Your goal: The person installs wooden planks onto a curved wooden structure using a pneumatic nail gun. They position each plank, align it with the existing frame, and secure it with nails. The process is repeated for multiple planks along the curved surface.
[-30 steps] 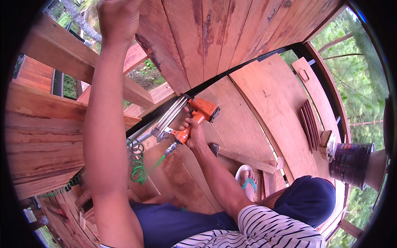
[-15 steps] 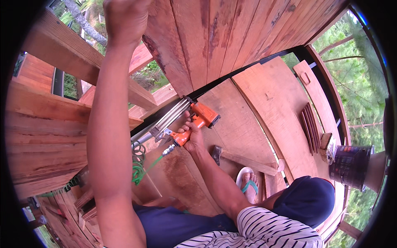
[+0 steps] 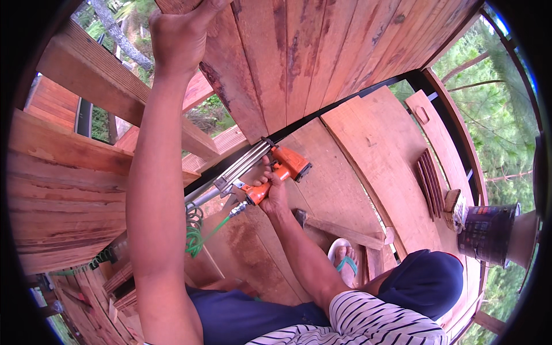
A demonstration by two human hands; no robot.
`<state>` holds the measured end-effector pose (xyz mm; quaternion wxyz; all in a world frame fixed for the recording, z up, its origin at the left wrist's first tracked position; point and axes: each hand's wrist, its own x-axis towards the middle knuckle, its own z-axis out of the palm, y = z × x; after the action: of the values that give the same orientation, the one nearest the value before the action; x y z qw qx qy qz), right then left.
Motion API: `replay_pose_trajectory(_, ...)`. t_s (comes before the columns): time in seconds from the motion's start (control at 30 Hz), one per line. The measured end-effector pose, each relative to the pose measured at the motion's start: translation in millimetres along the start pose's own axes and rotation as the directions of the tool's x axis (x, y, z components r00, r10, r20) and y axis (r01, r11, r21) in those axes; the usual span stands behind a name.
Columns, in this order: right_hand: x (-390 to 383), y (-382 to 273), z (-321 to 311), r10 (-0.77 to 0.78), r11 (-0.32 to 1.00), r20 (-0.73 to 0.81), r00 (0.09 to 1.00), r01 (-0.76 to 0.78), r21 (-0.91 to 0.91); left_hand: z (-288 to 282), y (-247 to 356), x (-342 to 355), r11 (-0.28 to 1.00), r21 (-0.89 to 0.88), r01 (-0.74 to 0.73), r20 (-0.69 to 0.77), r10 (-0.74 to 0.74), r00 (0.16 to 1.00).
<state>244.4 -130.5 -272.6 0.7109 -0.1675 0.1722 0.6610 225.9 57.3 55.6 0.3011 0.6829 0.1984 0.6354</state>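
My right hand (image 3: 272, 190) is wrapped round the grip of an orange nail gun (image 3: 290, 163). The gun's nose end touches or nearly touches the bottom of the upright plank wall (image 3: 299, 63); its silver magazine (image 3: 244, 167) slants down to the left. From the handle's base a fitting leads to a green coiled air hose (image 3: 195, 241). My left arm is stretched up high, and my left hand (image 3: 181, 40) is closed round the left edge of the end plank (image 3: 233, 69). Its fingertips are hidden behind the wood.
Plywood sheets (image 3: 374, 167) cover the floor, with a gap between them. A hammer (image 3: 339, 227) lies near my sandalled foot (image 3: 345, 261). To the right are stacked wood strips (image 3: 430, 184) and a dark bucket (image 3: 489, 233). Timber rails (image 3: 98, 69) stand on the left.
The view has shifted slightly, so more of my left hand and the plank's top show. Both hands keep their hold, and the nail gun stays at the wall's foot.
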Motion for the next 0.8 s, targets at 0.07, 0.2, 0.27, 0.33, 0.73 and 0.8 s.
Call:
replay_pose_trajectory(0.07,-1,3,5,0.002,1.0,-0.021,1.0,-0.002,0.008,-2,-4,0,0.999,-0.043,0.012,0.026,-0.011,1.0)
replay_pose_trajectory(0.2,-1,2,2,0.009,0.999,-0.019,1.0,-0.008,0.05,1,2,0,0.998,-0.051,-0.043,0.027,0.044,0.999)
replay_pose_trajectory(0.27,-7,6,8,0.028,0.999,-0.029,0.999,-0.027,0.036,-5,-3,-2,0.997,-0.043,-0.071,0.003,0.071,0.997)
replay_pose_trajectory(0.33,-1,3,-2,0.009,0.999,-0.019,1.0,-0.008,0.051,2,4,-4,0.997,-0.063,-0.038,0.034,0.04,0.999)
replay_pose_trajectory(0.73,0,0,1,-0.012,0.999,-0.025,1.0,0.013,0.053,-3,8,1,0.996,-0.011,0.094,0.05,-0.093,0.994)
replay_pose_trajectory(0.8,2,-7,-1,-0.016,0.999,-0.056,0.998,0.018,0.039,-4,10,2,0.996,0.002,0.091,0.07,-0.091,0.993)
